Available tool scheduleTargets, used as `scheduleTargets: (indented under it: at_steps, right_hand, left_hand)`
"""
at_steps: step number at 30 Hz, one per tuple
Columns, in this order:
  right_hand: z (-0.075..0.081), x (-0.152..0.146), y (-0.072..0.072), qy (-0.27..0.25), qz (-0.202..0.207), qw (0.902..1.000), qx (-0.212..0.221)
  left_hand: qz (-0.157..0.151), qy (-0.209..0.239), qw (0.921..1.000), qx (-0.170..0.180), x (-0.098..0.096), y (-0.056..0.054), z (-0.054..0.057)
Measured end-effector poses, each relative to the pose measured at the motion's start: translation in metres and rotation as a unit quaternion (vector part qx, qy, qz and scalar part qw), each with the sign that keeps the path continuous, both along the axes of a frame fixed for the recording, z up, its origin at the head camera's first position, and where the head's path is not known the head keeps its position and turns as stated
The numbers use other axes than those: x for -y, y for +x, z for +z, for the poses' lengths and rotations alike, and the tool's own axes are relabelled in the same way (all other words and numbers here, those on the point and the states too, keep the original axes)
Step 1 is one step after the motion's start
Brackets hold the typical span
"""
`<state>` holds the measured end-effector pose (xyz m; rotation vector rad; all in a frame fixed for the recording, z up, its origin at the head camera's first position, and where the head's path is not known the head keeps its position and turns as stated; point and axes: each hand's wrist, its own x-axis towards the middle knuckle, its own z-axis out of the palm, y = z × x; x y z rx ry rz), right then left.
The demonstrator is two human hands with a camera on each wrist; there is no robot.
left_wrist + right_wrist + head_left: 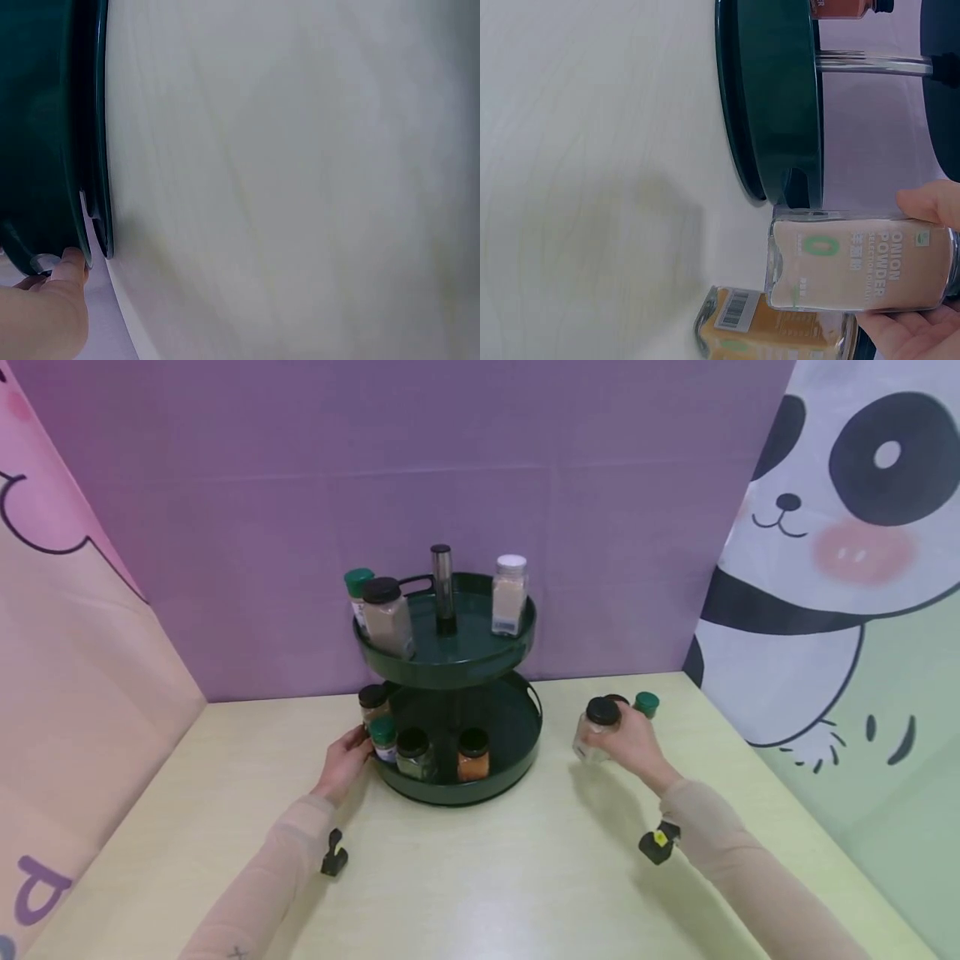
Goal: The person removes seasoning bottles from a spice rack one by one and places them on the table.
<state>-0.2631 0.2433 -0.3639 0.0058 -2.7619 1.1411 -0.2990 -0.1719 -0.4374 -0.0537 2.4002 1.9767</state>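
My right hand grips a clear jar of onion powder with a black lid. The jar is held above the table, right of a dark green two-tier rack. At the left side of the rack's lower tray, my left hand holds the rim by its handle opening; the left wrist view shows the thumb against that rim, other fingers mostly hidden. Inside the lower tray stand a green-lidded jar, a dark-lidded jar, a black-lidded jar and an orange spice jar.
On the upper tray are a black-lidded jar, a green-lidded jar and a white-lidded jar around a metal post. Behind the right hand stand a green-lidded jar and a jar with orange-brown powder.
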Motion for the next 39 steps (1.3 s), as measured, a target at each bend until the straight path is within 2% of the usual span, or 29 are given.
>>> scheduleTargets:
  at_steps: [12,19,26,39]
  right_hand:
    - [-0.001,-0.014,0.007,-0.002,-0.014,0.9998,0.016]
    - [-0.005,-0.024,0.01,0.002,-0.018,0.9998,0.0]
    - [-0.004,-0.033,0.015,0.004,-0.022,0.9995,0.024]
    - [-0.006,-0.051,0.017,0.006,-0.042,0.9985,0.035]
  left_hand:
    - [-0.002,-0.013,0.9999,-0.001,0.0,-0.001,-0.002]
    - [-0.004,-0.009,0.9999,0.003,-0.001,0.0,0.0]
    - [-0.002,-0.009,1.0,0.002,-0.002,0.002,0.002]
    - [-0.006,-0.008,1.0,0.002,-0.002,0.002,0.002]
